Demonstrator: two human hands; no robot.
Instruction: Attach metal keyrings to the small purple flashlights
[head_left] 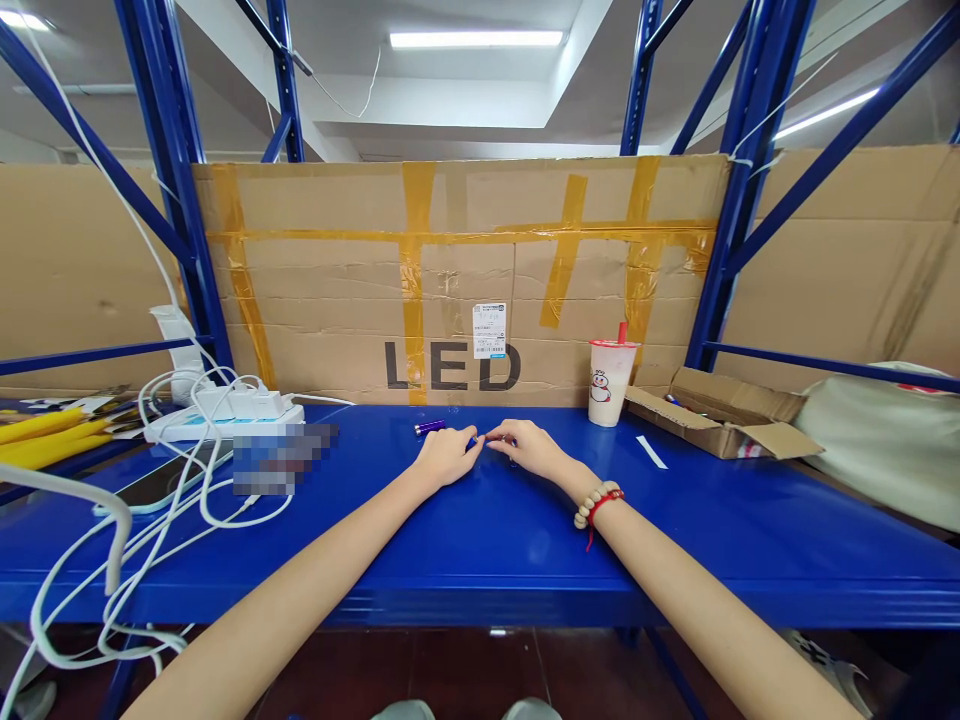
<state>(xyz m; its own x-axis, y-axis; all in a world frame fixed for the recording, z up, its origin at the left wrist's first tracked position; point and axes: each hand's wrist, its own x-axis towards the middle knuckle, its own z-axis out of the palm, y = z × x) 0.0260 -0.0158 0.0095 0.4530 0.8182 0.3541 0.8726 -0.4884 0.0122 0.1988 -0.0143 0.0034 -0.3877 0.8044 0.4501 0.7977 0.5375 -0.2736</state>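
Both hands meet at the middle of the blue shelf (480, 540), fingertips almost touching. My left hand (448, 457) is closed, its thumb and fingers pinched around something small and dark blue or purple, mostly hidden. Opposite it, my right hand (531, 447) is also closed, with bent fingers pressed together near the same spot; what they hold, if anything, is hidden. A short purple cylinder (430, 428) lies just behind my left hand. On my right wrist is a beaded bracelet (598, 503) with a red cord.
Tangled white cables (161, 540), a power strip (244, 402) and a phone (161, 482) crowd the left. To the right stand a paper cup (609, 385) with a red straw, a white strip (651, 452) and an open cardboard box (720, 412). A cardboard panel (337, 290) closes the back.
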